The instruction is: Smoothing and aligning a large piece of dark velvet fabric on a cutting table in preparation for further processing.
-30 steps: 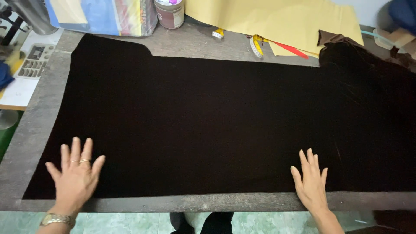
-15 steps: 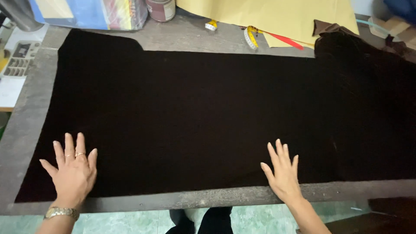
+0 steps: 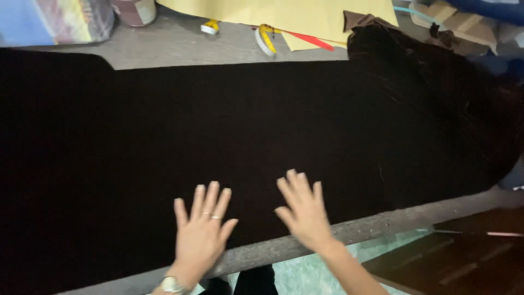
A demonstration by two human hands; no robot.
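Black velvet-like fabric (image 3: 245, 136) lay flat across the bench (image 3: 305, 243). Left hand (image 3: 201, 235) and right hand (image 3: 303, 210) pressed on it near the front edge, fingers spread. I judged smoothing needed flat palms, even outward strokes, no bunching.

A blue, possibly plastic-wrapped package (image 3: 52, 22) sits top left, beside a labelled can (image 3: 134, 10).

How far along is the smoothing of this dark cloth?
Done: most of the dark cloth lies flat on the table. In hand: left hand and right hand press flat, fingers spread, near the front edge. Left: the bunched far-right end.
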